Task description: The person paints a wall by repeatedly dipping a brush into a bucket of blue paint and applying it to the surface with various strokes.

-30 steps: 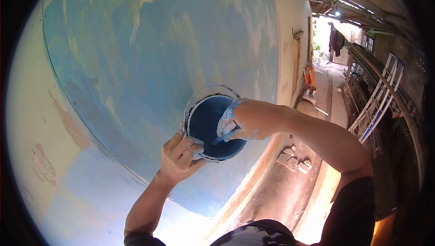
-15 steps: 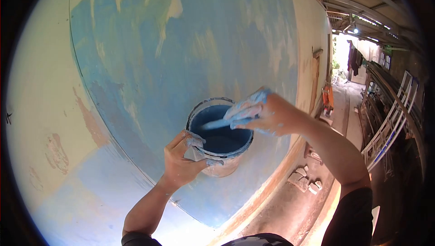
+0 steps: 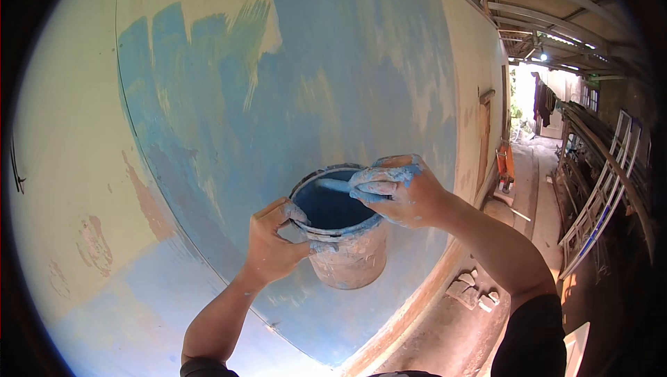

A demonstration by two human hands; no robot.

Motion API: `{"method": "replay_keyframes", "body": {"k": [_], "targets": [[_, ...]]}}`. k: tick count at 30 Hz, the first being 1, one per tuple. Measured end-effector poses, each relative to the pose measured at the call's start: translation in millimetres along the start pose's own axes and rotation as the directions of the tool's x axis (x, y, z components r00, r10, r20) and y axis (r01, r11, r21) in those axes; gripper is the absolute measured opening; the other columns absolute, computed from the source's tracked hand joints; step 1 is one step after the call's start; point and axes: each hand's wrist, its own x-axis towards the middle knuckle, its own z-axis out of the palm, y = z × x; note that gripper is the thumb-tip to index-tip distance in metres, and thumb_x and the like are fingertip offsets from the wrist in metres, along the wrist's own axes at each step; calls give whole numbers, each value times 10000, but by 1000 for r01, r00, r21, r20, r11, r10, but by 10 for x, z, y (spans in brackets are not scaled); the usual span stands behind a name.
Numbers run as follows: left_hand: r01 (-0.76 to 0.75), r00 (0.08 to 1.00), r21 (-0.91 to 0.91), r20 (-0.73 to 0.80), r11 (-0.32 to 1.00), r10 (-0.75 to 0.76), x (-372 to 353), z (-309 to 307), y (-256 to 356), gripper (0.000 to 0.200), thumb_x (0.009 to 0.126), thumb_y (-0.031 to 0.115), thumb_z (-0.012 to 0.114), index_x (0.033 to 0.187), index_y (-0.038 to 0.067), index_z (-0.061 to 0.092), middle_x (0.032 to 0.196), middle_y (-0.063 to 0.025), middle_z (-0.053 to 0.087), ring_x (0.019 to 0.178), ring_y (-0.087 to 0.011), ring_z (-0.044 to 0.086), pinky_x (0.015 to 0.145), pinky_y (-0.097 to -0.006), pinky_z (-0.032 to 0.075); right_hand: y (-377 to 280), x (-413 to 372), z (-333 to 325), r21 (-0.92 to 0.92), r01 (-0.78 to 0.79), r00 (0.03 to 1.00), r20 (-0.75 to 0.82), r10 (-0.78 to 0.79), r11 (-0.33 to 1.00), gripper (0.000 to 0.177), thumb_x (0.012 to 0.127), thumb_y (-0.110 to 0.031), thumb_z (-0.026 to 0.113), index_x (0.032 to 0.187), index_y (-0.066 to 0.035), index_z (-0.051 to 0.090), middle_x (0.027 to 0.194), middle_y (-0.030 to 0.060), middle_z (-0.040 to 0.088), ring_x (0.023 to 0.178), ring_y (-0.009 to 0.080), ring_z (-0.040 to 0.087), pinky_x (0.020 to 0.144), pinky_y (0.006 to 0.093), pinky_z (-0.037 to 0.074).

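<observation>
A paint-smeared bucket (image 3: 351, 262) with dark blue paint inside is held up in front of the wall. My left hand (image 3: 278, 238) grips its left rim, fingers over the edge and thumb below on the outside. At the right rim, my right hand (image 3: 396, 189), coated in blue paint, is closed around a paintbrush (image 3: 333, 184). The visible end of the brush points left over the bucket's mouth. Most of its handle is hidden by my fingers. Behind the bucket rises a wall (image 3: 333, 99) with uneven blue paint over pale yellow.
Broken stone pieces (image 3: 476, 290) lie on the floor at the wall's foot. To the right, a metal ladder (image 3: 604, 189) leans beside long timber pieces. An orange object (image 3: 505, 161) stands farther down the passage, where dark clothes (image 3: 544, 99) hang.
The brush and my right hand have moved down and slightly right, closer to the bucket's rim. The bucket has tilted, showing more of its outer side. My left hand keeps its hold.
</observation>
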Motion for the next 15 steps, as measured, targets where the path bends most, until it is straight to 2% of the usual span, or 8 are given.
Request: {"method": "replay_keyframes", "body": {"k": [3, 4, 5, 7, 9, 10, 13, 15], "targets": [[-56, 998, -41, 16, 998, 57, 148, 3, 37, 379, 600, 53, 899, 931, -25, 731, 908, -105, 713, 806, -189, 717, 721, -298, 563, 63, 81, -253, -52, 9, 996, 89, -5, 999, 289, 794, -110, 830, 1062, -60, 735, 993, 90, 757, 857, 245, 721, 802, 340, 573], [-71, 997, -33, 13, 997, 72, 232, -1, 39, 379, 600, 53, 899, 931, -25, 731, 908, -105, 713, 806, -189, 717, 721, -298, 563, 131, 98, -317, 271, -187, 982, 62, 176, 944, 303, 796, -94, 837, 1074, -40, 729, 1029, 87, 760, 883, 214, 721, 824, 328, 566], [-78, 996, 18, 42, 997, 77, 295, -22, 69, 354, 614, 35, 884, 928, -24, 731, 911, -104, 713, 822, -181, 714, 739, -297, 566, 171, 116, -398, 567, -336, 934, 97, 344, 752, 318, 798, -77, 843, 1087, -20, 724, 1065, 85, 763, 909, 183, 720, 846, 316, 559], [-100, 993, 83, 67, 991, 95, 438, -49, 83, 331, 627, 17, 870, 925, -22, 731, 913, -102, 713, 838, -173, 710, 757, -297, 570, 228, 248, -664, 607, -360, 926, 140, 351, 708, 308, 806, -68, 847, 1080, 6, 728, 1079, 89, 769, 948, 141, 707, 867, 304, 548], [-39, 998, -6, 49, 999, 39, 621, -68, 84, 289, 653, -25, 834, 920, -17, 724, 918, -88, 716, 869, -176, 709, 804, -306, 574, 260, 390, -871, 516, -429, 896, 144, 419, 741, 276, 805, -63, 842, 1055, 4, 745, 1035, 87, 775, 930, 147, 707, 850, 298, 549], [-58, 997, 8, 46, 998, 57, 723, -88, 106, 289, 653, -25, 834, 920, -17, 724, 918, -88, 716, 869, -176, 709, 804, -306, 574, 300, 478, -960, 552, -450, 889, 206, 408, 702, 241, 818, -53, 827, 1041, 2, 756, 954, 87, 770, 864, 145, 704, 767, 282, 547], [-23, 1000, -56, 13, 998, 24, 1027, -180, 221, 294, 698, 31, 890, 894, 15, 672, 895, -30, 703, 874, -107, 675, 852, -302, 553, 527, 727, -1090, 558, -376, 926, 195, 323, 740, 223, 839, -45, 804, 1054, -4, 756, 893, 90, 754, 783, 144, 695, 657, 284, 534], [73, 997, -40, -20, 997, -74, 1200, -275, 307, 261, 746, 3, 862, 901, 0, 652, 868, -33, 701, 858, -92, 659, 780, -287, 547, 670, 916, -1155, 609, -322, 940, 115, 321, 725, 208, 858, -50, 788, 1059, -7, 756, 868, 93, 746, 754, 146, 692, 622, 286, 525]]}}
